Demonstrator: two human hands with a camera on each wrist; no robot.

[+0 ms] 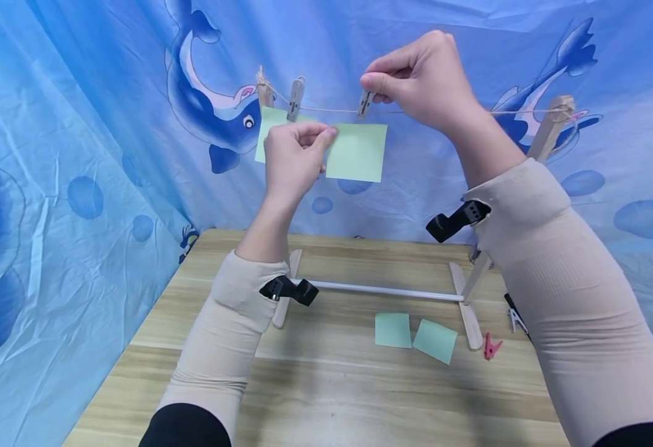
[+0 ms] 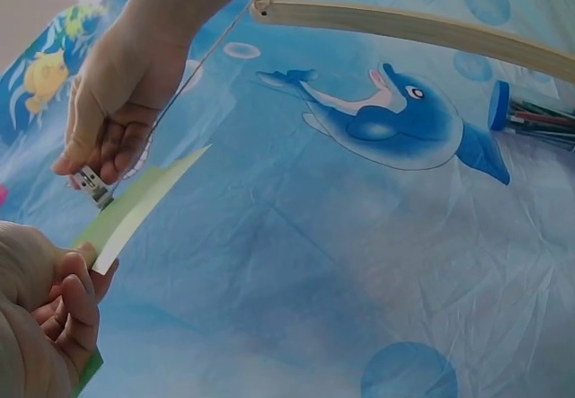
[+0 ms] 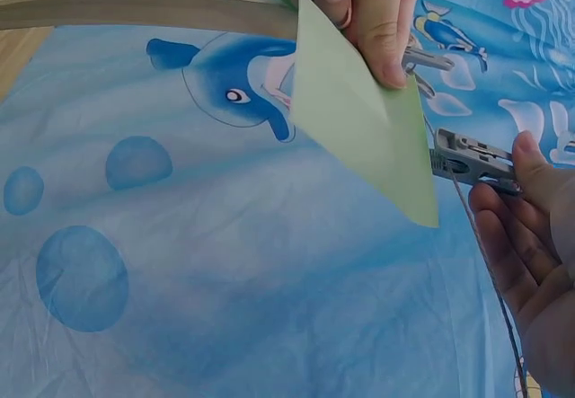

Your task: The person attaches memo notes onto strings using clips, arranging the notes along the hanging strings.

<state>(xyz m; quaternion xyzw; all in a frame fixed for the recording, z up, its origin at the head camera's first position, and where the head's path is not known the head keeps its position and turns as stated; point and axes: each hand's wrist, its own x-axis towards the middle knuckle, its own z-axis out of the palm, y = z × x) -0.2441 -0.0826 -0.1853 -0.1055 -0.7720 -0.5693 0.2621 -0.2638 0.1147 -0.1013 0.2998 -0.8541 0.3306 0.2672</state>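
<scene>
My left hand [image 1: 293, 158] pinches a pale green paper note [image 1: 357, 154] by its upper left corner, just under a string [image 1: 329, 110]. Above that note, my right hand [image 1: 429, 81] grips a grey clothespin [image 1: 364, 104] between thumb and fingers, its nose pointing down at the string. The right wrist view has the clothespin [image 3: 472, 160] close to the edge of the note [image 3: 359, 115]; whether it bites the paper I cannot tell. To the left, another clothespin [image 1: 295, 99] holds a second green note [image 1: 269, 121] on the string, partly hidden behind my left hand.
Wooden posts [image 1: 547, 133] carry the string, and a white rod [image 1: 382, 290] joins their feet. On the table [image 1: 332, 397] lie two green notes [image 1: 392, 329], a red clothespin [image 1: 491, 346] and a white clothespin [image 1: 516, 320]. A blue dolphin-print curtain [image 1: 81, 124] hangs behind.
</scene>
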